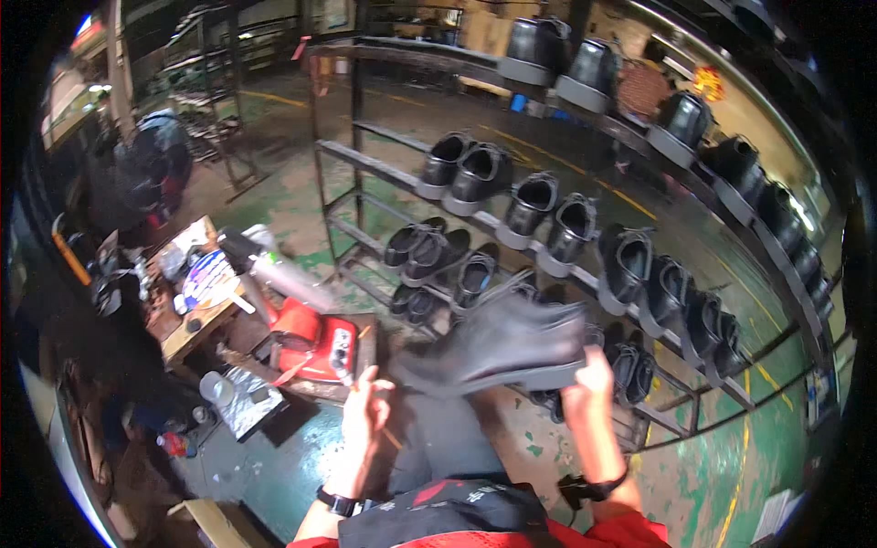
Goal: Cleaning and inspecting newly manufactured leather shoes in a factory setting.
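Before the shoe rack (585,265), blurred black shoe (498,347), pale sole, right hand (589,388) grip grasping heel, left hand (365,411) grip pinching stick (375,416)

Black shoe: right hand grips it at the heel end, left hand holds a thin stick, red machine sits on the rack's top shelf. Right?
Not quite. The head view shows the red machine on a low board by the floor, left of the rack, not on its top shelf. The rest holds: the right hand grips the black shoe at its heel end, and the left hand holds a thin stick.
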The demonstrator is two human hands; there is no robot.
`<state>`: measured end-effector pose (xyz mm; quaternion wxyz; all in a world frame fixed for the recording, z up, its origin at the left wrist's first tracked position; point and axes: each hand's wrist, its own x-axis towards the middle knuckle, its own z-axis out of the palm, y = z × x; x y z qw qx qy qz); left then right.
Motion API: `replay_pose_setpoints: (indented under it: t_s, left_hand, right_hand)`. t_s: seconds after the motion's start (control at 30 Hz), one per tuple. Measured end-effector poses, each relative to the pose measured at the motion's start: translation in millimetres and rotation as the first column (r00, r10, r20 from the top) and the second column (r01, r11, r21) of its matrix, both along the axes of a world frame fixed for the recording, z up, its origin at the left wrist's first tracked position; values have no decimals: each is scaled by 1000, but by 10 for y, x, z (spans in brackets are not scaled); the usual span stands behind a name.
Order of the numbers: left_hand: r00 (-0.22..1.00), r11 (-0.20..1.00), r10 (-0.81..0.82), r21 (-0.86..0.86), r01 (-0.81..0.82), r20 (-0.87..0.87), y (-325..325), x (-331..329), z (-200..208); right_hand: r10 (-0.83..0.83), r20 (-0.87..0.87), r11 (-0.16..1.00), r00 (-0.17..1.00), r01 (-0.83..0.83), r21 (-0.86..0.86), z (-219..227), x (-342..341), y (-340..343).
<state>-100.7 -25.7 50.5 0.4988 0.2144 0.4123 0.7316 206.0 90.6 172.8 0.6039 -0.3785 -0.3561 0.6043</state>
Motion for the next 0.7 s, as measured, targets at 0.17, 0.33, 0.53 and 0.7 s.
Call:
replay_pose_setpoints:
  t_s: [0.17, 0.33, 0.53, 0.7]
  left_hand:
    - [920, 995, 11, -96, 29, 392, -153, -230, -452]
    - [805, 966, 203, -250, -70, 558, -125, -373, -769]
    - [812, 968, 253, -145, -207, 526, 124, -621, -843]
    - [843, 953, 302, -130, -273, 444, 291, -803, -699]
  right_hand:
    - [380, -66, 922, 922, -384, -46, -889, -370, -77]
    - [444, -168, 886, 880, -460, -66, -1046, -674, 282]
    - [517, -327, 817, 791, -570, -87, -1355, -1207, 800]
    - [514, -414, 789, 751, -604, -115, -1539, -1605, 1106]
